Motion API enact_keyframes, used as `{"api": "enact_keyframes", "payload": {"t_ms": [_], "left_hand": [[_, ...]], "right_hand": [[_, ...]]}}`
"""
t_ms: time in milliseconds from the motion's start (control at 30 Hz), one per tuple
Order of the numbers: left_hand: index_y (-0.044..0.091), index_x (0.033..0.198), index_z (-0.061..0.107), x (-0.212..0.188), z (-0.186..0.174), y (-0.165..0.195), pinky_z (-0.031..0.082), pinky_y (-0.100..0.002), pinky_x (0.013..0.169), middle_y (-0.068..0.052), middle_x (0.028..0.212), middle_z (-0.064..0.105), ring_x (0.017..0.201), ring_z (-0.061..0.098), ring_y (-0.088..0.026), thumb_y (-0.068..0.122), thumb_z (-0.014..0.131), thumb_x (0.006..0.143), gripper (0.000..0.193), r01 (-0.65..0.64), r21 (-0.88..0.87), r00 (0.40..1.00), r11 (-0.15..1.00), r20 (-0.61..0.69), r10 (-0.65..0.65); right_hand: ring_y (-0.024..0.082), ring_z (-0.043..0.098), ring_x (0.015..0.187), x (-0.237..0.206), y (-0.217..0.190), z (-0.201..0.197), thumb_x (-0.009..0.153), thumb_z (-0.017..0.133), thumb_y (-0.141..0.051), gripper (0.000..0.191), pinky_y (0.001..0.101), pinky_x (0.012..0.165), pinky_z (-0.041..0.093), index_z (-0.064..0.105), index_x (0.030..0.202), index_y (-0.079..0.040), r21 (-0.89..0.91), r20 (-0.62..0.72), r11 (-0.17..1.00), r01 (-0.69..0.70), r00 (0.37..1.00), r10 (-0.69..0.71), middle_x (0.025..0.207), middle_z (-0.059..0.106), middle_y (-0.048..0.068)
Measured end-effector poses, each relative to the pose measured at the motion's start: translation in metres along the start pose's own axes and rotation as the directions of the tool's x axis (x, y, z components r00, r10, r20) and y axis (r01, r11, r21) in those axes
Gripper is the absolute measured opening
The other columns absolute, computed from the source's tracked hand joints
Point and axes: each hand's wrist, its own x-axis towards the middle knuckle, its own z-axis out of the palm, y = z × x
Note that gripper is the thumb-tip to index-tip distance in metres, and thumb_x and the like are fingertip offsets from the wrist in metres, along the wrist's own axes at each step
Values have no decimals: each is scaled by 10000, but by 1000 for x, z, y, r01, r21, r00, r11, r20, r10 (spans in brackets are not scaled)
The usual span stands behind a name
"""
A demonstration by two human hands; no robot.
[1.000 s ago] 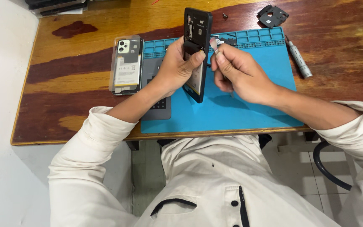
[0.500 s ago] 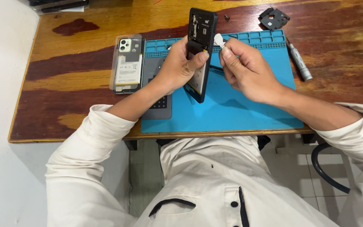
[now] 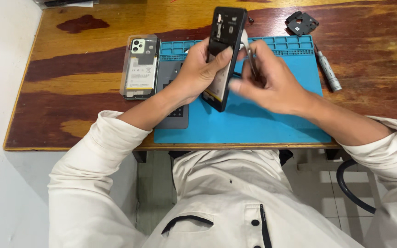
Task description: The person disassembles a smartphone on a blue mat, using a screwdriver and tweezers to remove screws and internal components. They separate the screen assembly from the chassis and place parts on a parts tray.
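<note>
Two bare hands meet over a blue silicone work mat (image 3: 272, 119) lying on a reddish-brown wooden table (image 3: 70, 82). From the head camera, the left hand (image 3: 198, 73) is clamped around an opened black smartphone (image 3: 224, 50), holding it upright and slightly tilted above the mat, its thumb pressed on the exposed inner side. The right hand (image 3: 272, 82), at 3 o'clock of the phone and touching its edge, is closed on slim metal tweezers (image 3: 250, 53), whose tips reach the phone's upper part. At 9 o'clock of the left hand, a detached phone back cover with a camera cluster and pale label (image 3: 139, 66) lies flat, overlapping the mat's left edge. At 1 o'clock of the right hand sits a small black plastic bracket (image 3: 302, 22); at 3 o'clock, a grey metal screwdriver (image 3: 328, 71) lies just beside the mat.
</note>
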Motion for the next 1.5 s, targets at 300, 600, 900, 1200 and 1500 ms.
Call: {"api": "enact_keyframes", "payload": {"t_ms": [300, 600, 900, 1200, 1500], "left_hand": [[85, 1453, 509, -5, 12, 7, 546, -353, 1069, -23, 1327, 642, 1233, 624, -115, 367, 662, 1047, 517, 9, -158, 999, 987, 43, -2], [96, 1423, 511, -1, 11, -4, 565, -368, 1026, -19, 1272, 649, 1188, 624, -114, 374, 659, 1038, 497, 55, -212, 998, 976, 22, -51], [105, 1409, 503, -2, 12, -5, 554, -357, 1036, -23, 1308, 663, 1209, 620, -109, 379, 657, 1042, 483, 19, -215, 998, 976, 68, -4], [89, 1310, 544, 0, 9, -4, 561, -357, 997, -35, 1162, 683, 1112, 656, -127, 381, 654, 1049, 406, -16, -278, 1000, 961, 7, 19], [107, 1283, 571, -2, 14, 9, 541, -299, 1005, 10, 1150, 685, 1097, 653, -78, 347, 687, 1017, 376, -91, -341, 992, 936, -114, 55]], "right_hand": [[424, 460, 1351, 9, -12, -14, 510, 1023, -361, 1512, 505, 1108, 421, 24, 1584, 1, -309, 143, 853, 420, 907, -395, 1485, 389, 330], [193, 504, 737, 6, 3, -20, 508, 1043, -461, 1440, 333, 633, 444, 135, 1519, 15, -395, 123, 918, 36, 992, 14, 902, 528, 118], [118, 408, 734, 2, 11, -19, 521, 1036, -396, 1176, 271, 587, 400, 285, 1331, 9, -297, 100, 938, 177, 983, -154, 962, 416, 69], [69, 350, 588, -5, 14, -12, 680, 975, -372, 720, 246, 476, 336, 355, 912, -90, -219, 126, 976, -7, 991, 36, 678, 377, -26], [110, 381, 503, -2, 1, -14, 742, 954, -368, 596, 292, 453, 346, 454, 664, -53, -399, 116, 907, 134, 989, -95, 560, 415, 2]]}}
